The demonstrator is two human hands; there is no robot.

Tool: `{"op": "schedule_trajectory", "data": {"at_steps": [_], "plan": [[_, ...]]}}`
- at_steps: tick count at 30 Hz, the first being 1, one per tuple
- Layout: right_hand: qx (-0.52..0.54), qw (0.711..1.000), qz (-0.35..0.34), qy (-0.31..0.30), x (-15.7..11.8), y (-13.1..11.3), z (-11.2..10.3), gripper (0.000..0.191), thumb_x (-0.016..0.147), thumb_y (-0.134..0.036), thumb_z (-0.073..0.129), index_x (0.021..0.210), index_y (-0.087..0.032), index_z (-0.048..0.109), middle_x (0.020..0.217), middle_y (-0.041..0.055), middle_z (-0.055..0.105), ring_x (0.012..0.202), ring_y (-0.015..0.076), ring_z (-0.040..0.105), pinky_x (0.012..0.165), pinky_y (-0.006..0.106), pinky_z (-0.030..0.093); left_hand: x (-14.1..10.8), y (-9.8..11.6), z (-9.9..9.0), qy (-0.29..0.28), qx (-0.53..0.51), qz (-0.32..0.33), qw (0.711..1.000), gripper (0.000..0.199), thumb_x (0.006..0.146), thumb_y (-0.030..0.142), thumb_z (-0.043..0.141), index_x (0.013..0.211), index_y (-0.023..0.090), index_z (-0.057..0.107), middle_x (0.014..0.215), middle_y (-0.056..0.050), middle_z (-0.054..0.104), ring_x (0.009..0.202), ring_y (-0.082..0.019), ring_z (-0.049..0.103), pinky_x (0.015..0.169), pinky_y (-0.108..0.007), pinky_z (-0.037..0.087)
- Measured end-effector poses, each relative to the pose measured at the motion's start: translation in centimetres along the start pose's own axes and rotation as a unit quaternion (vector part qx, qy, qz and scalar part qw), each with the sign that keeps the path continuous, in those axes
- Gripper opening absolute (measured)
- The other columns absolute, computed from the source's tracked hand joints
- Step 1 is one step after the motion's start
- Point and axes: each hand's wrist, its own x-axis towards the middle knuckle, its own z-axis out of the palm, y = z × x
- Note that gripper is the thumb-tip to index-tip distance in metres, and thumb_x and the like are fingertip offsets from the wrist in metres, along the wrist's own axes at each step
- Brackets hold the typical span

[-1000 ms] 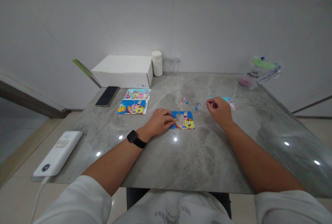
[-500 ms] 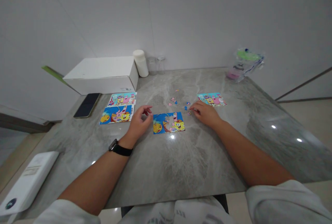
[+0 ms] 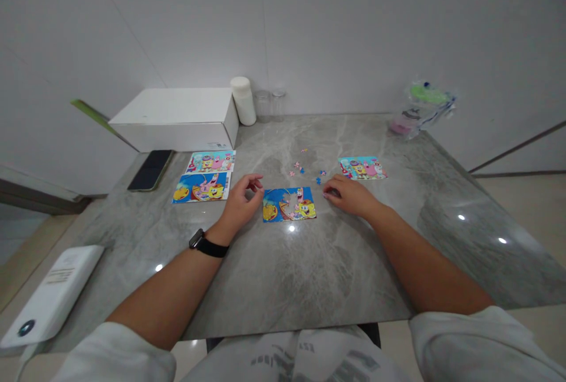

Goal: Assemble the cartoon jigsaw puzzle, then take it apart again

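A partly assembled jigsaw puzzle (image 3: 270, 212) lies flat in front of me, with a gap in its upper middle where grey table shows. My left hand (image 3: 242, 199) rests at its left edge, thumb and fingers apart and holding nothing. To the right of the puzzle, my right hand (image 3: 347, 194) has its fingertips closed on a small puzzle piece (image 3: 325, 196), mostly hidden by the fingers. Several loose pieces lie behind the puzzle, among them a blue piece (image 3: 318, 181) close to my right fingertips and a pink piece (image 3: 292, 174).
Two picture cards (image 3: 201, 187) lie at the left beside a phone (image 3: 151, 170). Another finished picture (image 3: 363, 168) is behind my right hand. At the back stand a white box (image 3: 172, 117), a white bottle (image 3: 243, 102) and glasses (image 3: 277, 105); a plastic bag (image 3: 420, 111) sits back right.
My right fingertips have closed over the pinkish piece beside the puzzle and drawn slightly toward me. My left hand stays by the puzzle's left edge. The whole view has shifted slightly.
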Motion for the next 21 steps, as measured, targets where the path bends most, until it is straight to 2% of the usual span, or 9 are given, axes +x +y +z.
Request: {"op": "schedule_trajectory", "data": {"at_steps": [7, 12, 17, 21], "plan": [[0.077, 0.995, 0.034, -0.05, 0.1, -1.3, -0.2, 0.007, 0.086, -0.022, 0.07, 0.091, -0.018, 0.072, 0.092, 0.0055, 0.071, 0.081, 0.0173, 0.064, 0.076, 0.027, 0.047, -0.1, 0.3, 0.1, 0.008, -0.009, 0.005, 1.0, 0.035, 0.092, 0.026, 0.062, 0.127, 0.022, 0.059, 0.101, -0.002, 0.068, 0.093, -0.017, 0.065, 0.092, -0.034, 0.054], [0.111, 0.989, 0.071, -0.062, 0.4, -2.4, -1.0, 0.004, 0.085, -0.023, 0.069, 0.086, -0.02, 0.071, 0.081, 0.0019, 0.072, 0.073, 0.0162, 0.063, 0.072, 0.027, 0.044, -0.1, 0.1, 0.2, -0.011, 0.016, 0.036, 0.999, 0.029, 0.092, 0.024, 0.061, 0.121, 0.021, 0.064, 0.1, -0.003, 0.069, 0.092, -0.019, 0.065, 0.089, -0.035, 0.053], [0.156, 0.984, 0.072, -0.04, 1.8, -4.3, -2.2, 0.013, 0.086, -0.027, 0.069, 0.095, -0.019, 0.074, 0.087, 0.0027, 0.073, 0.077, 0.0162, 0.064, 0.071, 0.027, 0.046, -0.3, 0.4, 0.1, -0.063, 0.06, 0.093, 0.992, 0.023, 0.093, 0.027, 0.063, 0.114, 0.021, 0.069, 0.102, -0.006, 0.071, 0.096, -0.022, 0.066, 0.092, -0.039, 0.053], [0.185, 0.978, 0.046, -0.089, 4.0, -6.8, -3.2, 0.012, 0.084, -0.027, 0.071, 0.092, -0.019, 0.076, 0.084, 0.0019, 0.074, 0.078, 0.0162, 0.066, 0.072, 0.026, 0.047, -0.5, 0.6, 0.2, -0.112, 0.094, 0.127, 0.981, 0.024, 0.092, 0.033, 0.067, 0.113, 0.021, 0.071, 0.111, -0.008, 0.072, 0.106, -0.026, 0.065, 0.097, -0.043, 0.051]]}}
